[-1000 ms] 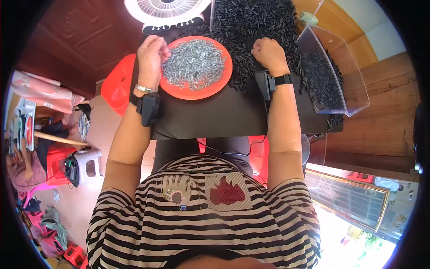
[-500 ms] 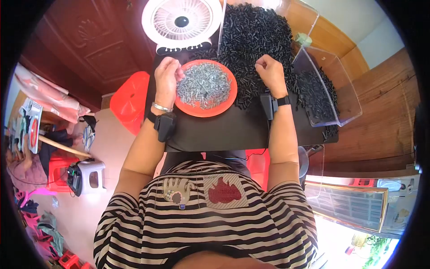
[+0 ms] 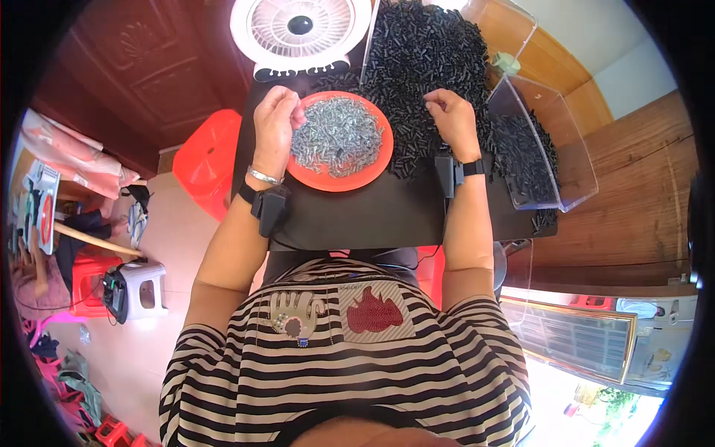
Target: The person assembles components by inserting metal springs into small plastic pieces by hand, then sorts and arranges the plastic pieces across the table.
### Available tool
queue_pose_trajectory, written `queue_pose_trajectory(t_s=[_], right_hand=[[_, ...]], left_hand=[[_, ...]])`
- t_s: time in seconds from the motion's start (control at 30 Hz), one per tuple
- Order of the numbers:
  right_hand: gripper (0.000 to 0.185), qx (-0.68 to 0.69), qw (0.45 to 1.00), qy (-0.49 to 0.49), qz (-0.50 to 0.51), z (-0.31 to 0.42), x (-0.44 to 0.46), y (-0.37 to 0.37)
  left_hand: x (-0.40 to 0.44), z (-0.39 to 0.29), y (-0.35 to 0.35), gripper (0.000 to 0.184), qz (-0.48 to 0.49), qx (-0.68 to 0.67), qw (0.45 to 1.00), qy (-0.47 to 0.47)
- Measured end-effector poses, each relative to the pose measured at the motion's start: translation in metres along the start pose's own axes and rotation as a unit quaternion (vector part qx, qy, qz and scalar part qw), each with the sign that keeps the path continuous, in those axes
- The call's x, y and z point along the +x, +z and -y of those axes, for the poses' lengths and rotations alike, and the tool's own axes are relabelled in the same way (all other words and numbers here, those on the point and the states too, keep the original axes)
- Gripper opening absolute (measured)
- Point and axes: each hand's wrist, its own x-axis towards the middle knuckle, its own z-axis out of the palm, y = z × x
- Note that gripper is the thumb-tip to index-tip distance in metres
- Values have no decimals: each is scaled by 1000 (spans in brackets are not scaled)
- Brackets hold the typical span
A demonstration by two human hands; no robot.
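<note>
My left hand (image 3: 275, 125) is closed, its fingers curled at the left rim of a red-orange plate (image 3: 342, 182). What it holds, if anything, is hidden. A heap of small shiny silver metal pieces (image 3: 339, 134) fills most of the plate. My right hand (image 3: 456, 123) hovers over or touches a spread of short black tube-like pieces (image 3: 424, 59). Thumb and forefinger come close together in a pinch there, and anything between them is too small to make out. Both wrists wear black strapped devices.
A white fan (image 3: 300, 33) stands at the table's back left. On the right, a clear plastic bin (image 3: 570, 194) lies with black pieces inside. A red stool (image 3: 208, 160) is left of the dark table (image 3: 350, 223). At far left, part of another person shows beside a grey stool (image 3: 145, 287).
The view has shifted slightly. My right hand has turned a little, with its fingers reaching further out over the black pieces. My left hand stays curled by the plate.
</note>
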Motion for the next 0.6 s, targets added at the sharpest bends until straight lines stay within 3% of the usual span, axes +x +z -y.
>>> queue_pose_trajectory(t_s=[0.1,0.2,0.33,0.6], right_hand=[[16,-66,993,-4,98,-9,-2,-4],[15,-163,980,-50,107,-20,-6,5],[15,-206,974,-30,90,-26,-5,16],[12,-219,971,-21,90,-25,-6,17]], left_hand=[[-1,0,1,19,2,-6,1000,5],[-2,-1,0,22,13,31,999,-8],[-2,4,2,21,23,31,999,-16],[-4,5,2,21,17,28,999,-28]])
